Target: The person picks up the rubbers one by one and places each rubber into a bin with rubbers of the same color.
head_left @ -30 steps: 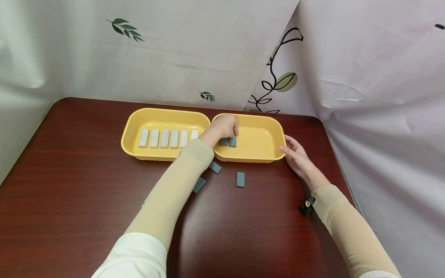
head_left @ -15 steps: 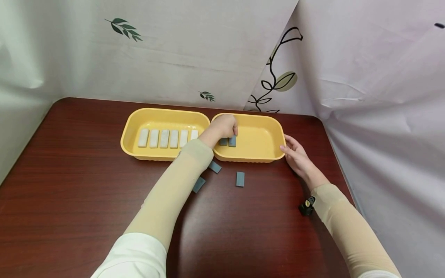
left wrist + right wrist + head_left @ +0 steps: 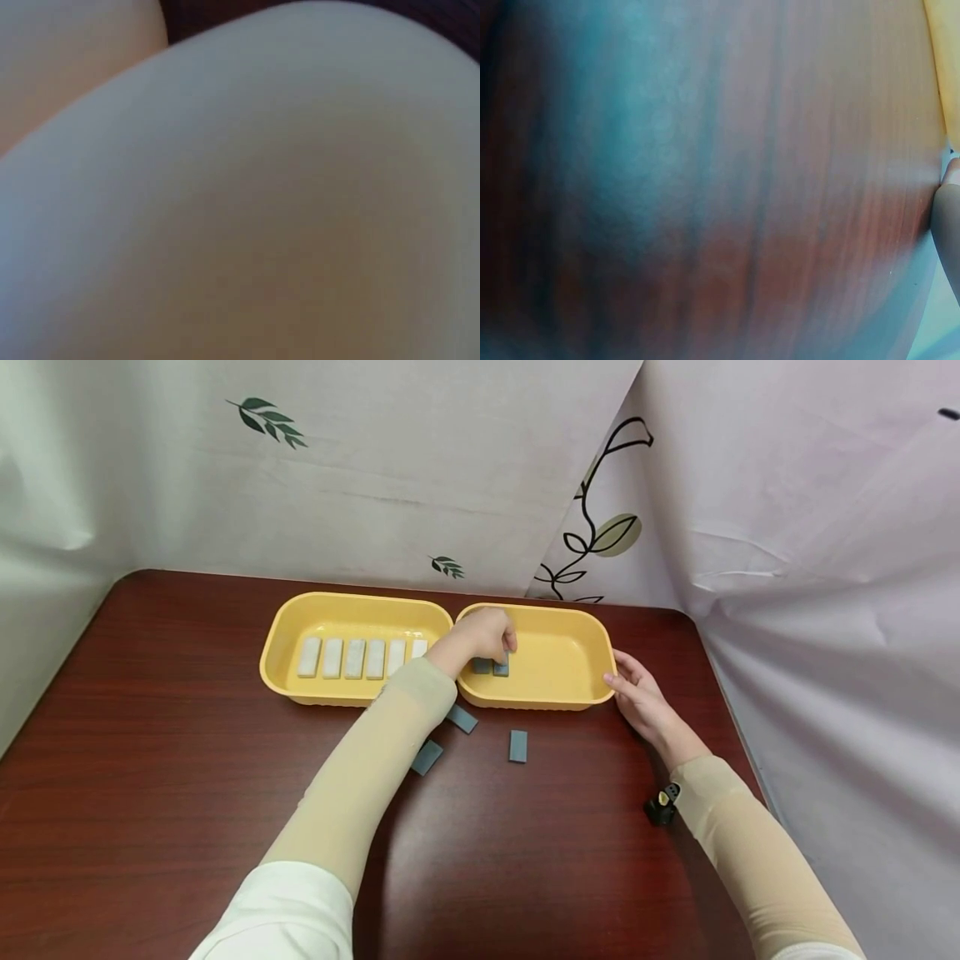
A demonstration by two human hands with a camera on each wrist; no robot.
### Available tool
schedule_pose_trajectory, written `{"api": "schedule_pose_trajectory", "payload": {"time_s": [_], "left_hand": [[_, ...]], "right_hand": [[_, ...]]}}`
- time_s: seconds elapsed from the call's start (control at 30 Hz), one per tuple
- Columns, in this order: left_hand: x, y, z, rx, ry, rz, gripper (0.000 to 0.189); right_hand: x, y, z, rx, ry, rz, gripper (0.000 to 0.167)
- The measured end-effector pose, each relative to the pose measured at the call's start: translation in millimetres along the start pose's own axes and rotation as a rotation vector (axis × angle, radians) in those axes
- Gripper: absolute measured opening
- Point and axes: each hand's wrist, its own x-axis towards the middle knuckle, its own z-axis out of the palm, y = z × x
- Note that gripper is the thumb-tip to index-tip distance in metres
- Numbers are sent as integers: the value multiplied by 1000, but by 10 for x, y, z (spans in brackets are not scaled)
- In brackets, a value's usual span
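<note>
Left hand (image 3: 483,633) fingers shift slightly, touching the gray block (image 3: 502,672) directly beneath, whether pinched I cannot tell, its long axis front-to-back in the right tray (image 3: 540,702)'s left half, while the right hand (image 3: 643,700) grips that tray's right end.

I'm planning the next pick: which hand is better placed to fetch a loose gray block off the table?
Probably the left hand: it looks nearer the loose blocks, while the right hand holds the end of the right tray.
</note>
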Motion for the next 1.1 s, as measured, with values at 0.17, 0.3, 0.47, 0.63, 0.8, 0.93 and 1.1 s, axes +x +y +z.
{"api": "schedule_pose_trajectory", "payload": {"time_s": [0.17, 0.3, 0.47, 0.63, 0.8, 0.93, 1.1], "left_hand": [[-16, 1, -30, -17, -77, 14, 28], [-24, 4, -41, 14, -119, 11, 34], [-22, 3, -34, 57, -144, 10, 38], [-14, -7, -23, 56, -141, 11, 39], [-13, -12, -23, 49, -133, 7, 38], [-23, -3, -25, 46, -133, 3, 38], [-30, 7, -24, 53, -127, 4, 39]], "right_hand": [[10, 2, 5, -2, 2, -6, 42], [16, 8, 3, 3, -3, -9, 41], [13, 4, -2, 6, 0, -1, 40], [6, -2, -4, 13, -12, 1, 38], [-4, -4, -4, 25, -24, -1, 37], [0, 1, -1, 9, -18, 1, 38], [2, -2, 1, 5, -12, 9, 40]]}}
